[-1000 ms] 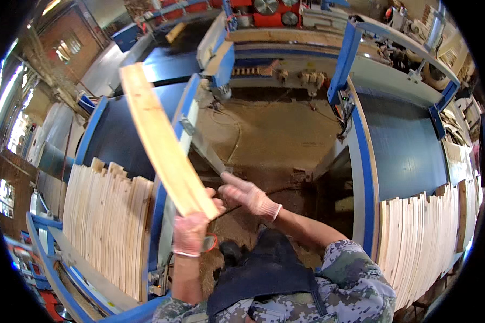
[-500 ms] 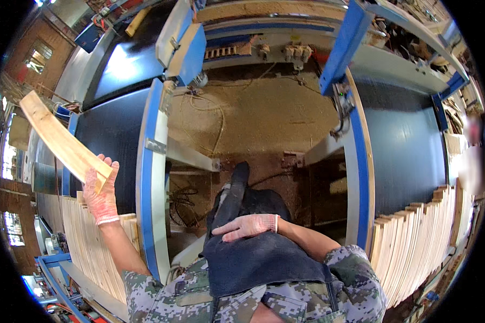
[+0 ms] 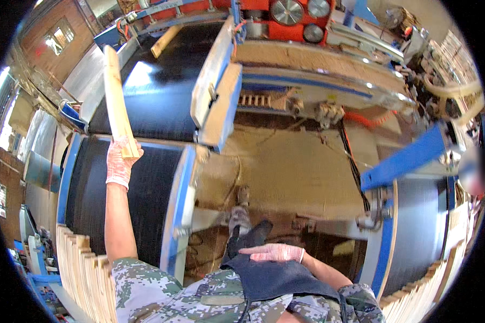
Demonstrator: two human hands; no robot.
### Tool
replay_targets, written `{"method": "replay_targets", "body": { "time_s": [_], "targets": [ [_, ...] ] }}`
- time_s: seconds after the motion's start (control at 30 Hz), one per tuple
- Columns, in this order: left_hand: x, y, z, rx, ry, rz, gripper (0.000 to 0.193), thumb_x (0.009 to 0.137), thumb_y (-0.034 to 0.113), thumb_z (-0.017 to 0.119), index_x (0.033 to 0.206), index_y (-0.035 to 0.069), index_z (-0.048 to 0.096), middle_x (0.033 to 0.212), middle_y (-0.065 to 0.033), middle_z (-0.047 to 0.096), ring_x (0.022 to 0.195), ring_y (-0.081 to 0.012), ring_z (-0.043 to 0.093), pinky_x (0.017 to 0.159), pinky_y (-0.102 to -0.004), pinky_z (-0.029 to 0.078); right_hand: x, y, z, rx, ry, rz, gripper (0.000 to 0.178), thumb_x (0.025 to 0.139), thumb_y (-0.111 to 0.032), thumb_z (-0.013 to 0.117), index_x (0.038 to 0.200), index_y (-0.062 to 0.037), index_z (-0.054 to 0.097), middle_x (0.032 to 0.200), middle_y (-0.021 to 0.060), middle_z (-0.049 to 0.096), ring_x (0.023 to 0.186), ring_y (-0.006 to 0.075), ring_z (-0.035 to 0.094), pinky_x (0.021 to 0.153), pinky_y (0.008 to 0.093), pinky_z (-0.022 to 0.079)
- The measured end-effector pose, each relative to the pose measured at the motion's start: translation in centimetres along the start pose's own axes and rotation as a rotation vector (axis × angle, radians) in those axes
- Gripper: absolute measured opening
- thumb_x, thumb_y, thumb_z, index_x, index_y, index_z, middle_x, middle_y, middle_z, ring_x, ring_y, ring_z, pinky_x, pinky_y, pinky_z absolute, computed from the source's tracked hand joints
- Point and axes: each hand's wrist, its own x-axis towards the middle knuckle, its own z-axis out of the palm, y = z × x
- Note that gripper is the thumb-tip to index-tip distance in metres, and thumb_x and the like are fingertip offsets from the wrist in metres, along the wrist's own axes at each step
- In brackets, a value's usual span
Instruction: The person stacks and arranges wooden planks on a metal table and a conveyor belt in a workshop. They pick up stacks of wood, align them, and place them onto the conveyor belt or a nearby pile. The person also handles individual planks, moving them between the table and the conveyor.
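Observation:
My left hand (image 3: 123, 164), in a pale knitted glove, grips a long wooden board (image 3: 116, 99) by its near end. The board points away from me, raised over the left side of the black conveyor belts. A step shows at its gripped end; whether it is one piece or two I cannot tell. Beneath my left forearm runs the nearer left belt (image 3: 151, 204). My right hand (image 3: 275, 252), gloved alike, lies flat with fingers stretched on the dark apron (image 3: 277, 277) at my lap, holding nothing.
On the farther belt (image 3: 167, 102) lies another wooden piece (image 3: 166, 40). Upright boards (image 3: 83, 274) are packed at the near left, and more boards (image 3: 417, 296) at the near right beside the right belt (image 3: 415, 226). Blue-edged frames and a blue post (image 3: 407, 156) flank the floor (image 3: 296, 167). Red machinery (image 3: 258, 16) stands ahead.
My left hand has carried the board forward and to the right, and the board now points more straight ahead. The view has shifted toward the left and ahead. My right hand stays on the apron.

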Motion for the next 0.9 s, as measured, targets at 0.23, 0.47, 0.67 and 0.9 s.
{"method": "replay_targets", "body": {
  "time_s": [0.23, 0.47, 0.67, 0.9],
  "targets": [
    [28.9, 1.7, 3.8, 0.508, 0.111, -0.125, 0.045, 0.091, 0.022, 0.075, 0.133, 0.016, 0.061, 0.082, -0.0043, 0.054, 0.054, -0.0186, 0.056, 0.045, -0.036, 0.046, 8.4, -9.4, -11.7, 0.084, -0.036, 0.104, 0.085, 0.107, -0.063, 0.049, 0.164, -0.0023, 0.034, 0.169, 0.0104, 0.04, 0.155, 0.0222, 0.035, 0.128, 0.0359, 0.024],
    [46.8, 3.4, 9.4, 0.986, 0.184, -0.165, 0.077, 0.085, 0.024, 0.075, 0.157, 0.021, 0.05, 0.116, -0.0114, 0.065, 0.066, -0.0232, 0.057, 0.056, -0.0435, 0.048, 12.7, -13.2, -17.5, 0.133, -0.059, 0.168, 0.085, 0.107, -0.063, 0.049, 0.165, -0.0026, 0.033, 0.169, 0.0104, 0.038, 0.156, 0.0224, 0.034, 0.128, 0.0357, 0.024],
    [55.7, 2.0, 9.7, 1.215, 0.157, -0.091, 0.065, 0.081, 0.022, 0.076, 0.144, 0.013, 0.061, 0.115, -0.0121, 0.068, 0.09, -0.0297, 0.065, 0.08, -0.0486, 0.052, 13.9, -13.7, -19.5, 0.149, -0.05, 0.183, 0.085, 0.107, -0.063, 0.048, 0.165, -0.0028, 0.032, 0.17, 0.0103, 0.037, 0.156, 0.0225, 0.034, 0.129, 0.0354, 0.024],
    [56.7, -0.4, 10.6, 1.457, 0.169, -0.015, 0.059, 0.079, 0.021, 0.074, 0.136, 0.007, 0.066, 0.106, -0.0126, 0.071, 0.095, -0.0265, 0.067, 0.085, -0.0398, 0.052, 13.7, -13.3, -19.8, 0.172, -0.055, 0.2, 0.084, 0.108, -0.063, 0.047, 0.165, -0.0031, 0.032, 0.17, 0.0103, 0.036, 0.156, 0.0227, 0.033, 0.129, 0.0351, 0.023]
  ]
}}
